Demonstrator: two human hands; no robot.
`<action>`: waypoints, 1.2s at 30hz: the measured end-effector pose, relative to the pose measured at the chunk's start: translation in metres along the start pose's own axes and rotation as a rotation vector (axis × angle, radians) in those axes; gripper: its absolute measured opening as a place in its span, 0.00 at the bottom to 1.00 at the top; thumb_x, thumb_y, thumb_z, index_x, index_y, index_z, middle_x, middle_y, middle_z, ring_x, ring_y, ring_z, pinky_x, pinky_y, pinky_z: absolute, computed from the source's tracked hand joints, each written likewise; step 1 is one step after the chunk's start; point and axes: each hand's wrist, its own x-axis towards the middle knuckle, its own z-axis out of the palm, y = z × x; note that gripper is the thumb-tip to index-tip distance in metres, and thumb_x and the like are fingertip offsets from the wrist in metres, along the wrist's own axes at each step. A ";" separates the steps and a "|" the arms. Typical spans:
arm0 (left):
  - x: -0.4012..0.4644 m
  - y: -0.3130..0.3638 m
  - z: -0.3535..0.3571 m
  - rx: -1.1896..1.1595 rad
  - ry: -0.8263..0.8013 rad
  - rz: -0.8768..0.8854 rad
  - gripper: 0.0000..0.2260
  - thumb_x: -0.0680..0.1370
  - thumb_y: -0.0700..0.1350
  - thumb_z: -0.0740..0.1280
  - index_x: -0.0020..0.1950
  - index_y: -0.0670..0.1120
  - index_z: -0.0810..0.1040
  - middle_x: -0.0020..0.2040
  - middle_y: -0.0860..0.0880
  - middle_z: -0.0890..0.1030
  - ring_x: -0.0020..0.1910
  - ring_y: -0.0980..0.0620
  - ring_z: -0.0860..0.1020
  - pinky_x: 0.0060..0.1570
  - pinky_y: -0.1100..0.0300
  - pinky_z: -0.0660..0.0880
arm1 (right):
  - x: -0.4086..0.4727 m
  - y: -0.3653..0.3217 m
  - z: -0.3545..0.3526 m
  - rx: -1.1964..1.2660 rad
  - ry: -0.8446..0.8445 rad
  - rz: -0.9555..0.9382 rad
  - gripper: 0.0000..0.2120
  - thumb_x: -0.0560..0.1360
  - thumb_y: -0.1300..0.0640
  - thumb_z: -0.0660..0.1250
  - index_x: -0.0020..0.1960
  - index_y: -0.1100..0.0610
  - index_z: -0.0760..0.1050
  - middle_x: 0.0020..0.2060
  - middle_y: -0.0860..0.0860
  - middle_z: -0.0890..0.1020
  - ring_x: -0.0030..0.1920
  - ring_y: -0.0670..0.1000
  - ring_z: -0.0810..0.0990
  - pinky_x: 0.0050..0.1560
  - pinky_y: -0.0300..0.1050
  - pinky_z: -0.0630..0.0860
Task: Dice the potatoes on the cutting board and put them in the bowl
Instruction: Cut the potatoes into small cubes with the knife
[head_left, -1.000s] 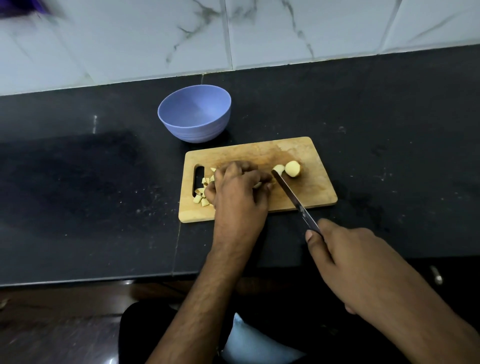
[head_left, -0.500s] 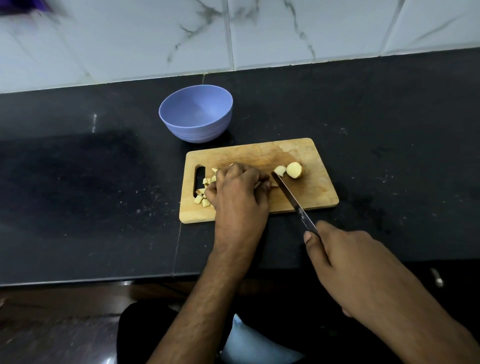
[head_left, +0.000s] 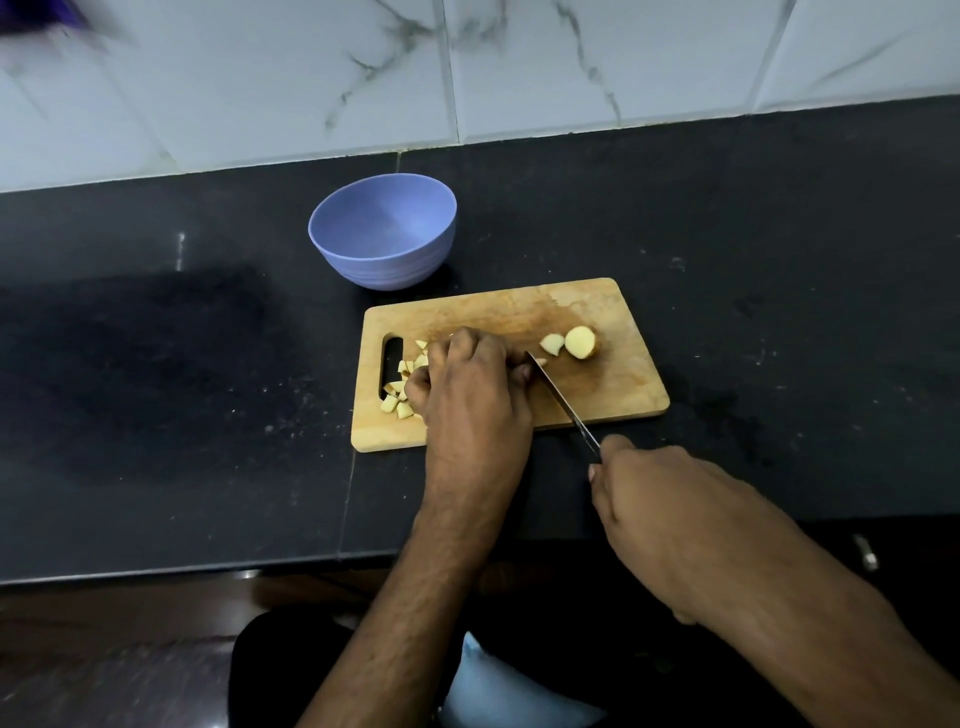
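Note:
A wooden cutting board (head_left: 613, 306) lies on the black counter. My left hand (head_left: 467, 384) sits curled over a potato piece in the board's middle and hides most of it. My right hand (head_left: 654, 499) grips the handle of a knife (head_left: 558, 397) whose blade runs up beside my left fingertips. Several diced potato pieces (head_left: 397, 397) lie by the board's handle slot on the left. Two larger potato chunks (head_left: 571, 343) rest to the right of the blade. An empty blue bowl (head_left: 383, 228) stands just behind the board's left end.
The black counter (head_left: 156, 364) stretches to both sides, with its front edge near my body. A white marbled tile wall (head_left: 571, 67) rises behind the bowl. A small metal knob (head_left: 865, 551) shows below the counter edge at right.
The knife blade has shifted slightly left, closer to my left fingertips. My left hand stays curled over the potato piece. The bowl and board have not moved.

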 end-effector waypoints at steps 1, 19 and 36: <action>0.000 0.000 0.000 0.001 0.003 0.000 0.02 0.81 0.46 0.67 0.52 0.51 0.79 0.54 0.55 0.75 0.60 0.55 0.69 0.63 0.54 0.55 | 0.000 0.000 -0.001 0.004 0.007 0.002 0.06 0.85 0.50 0.53 0.50 0.49 0.64 0.37 0.46 0.77 0.34 0.44 0.76 0.34 0.41 0.70; -0.002 0.009 -0.010 -0.023 -0.074 0.029 0.25 0.74 0.46 0.69 0.70 0.58 0.70 0.66 0.55 0.69 0.69 0.53 0.63 0.67 0.45 0.56 | 0.008 0.012 -0.013 0.242 -0.013 -0.010 0.13 0.84 0.45 0.52 0.46 0.48 0.71 0.28 0.52 0.79 0.19 0.47 0.78 0.21 0.32 0.67; 0.000 0.005 -0.002 0.026 0.054 -0.062 0.13 0.77 0.51 0.68 0.61 0.54 0.76 0.66 0.50 0.69 0.69 0.48 0.64 0.66 0.44 0.58 | 0.012 0.037 -0.010 0.589 -0.106 -0.052 0.16 0.83 0.49 0.57 0.40 0.58 0.69 0.20 0.51 0.76 0.18 0.53 0.75 0.26 0.44 0.72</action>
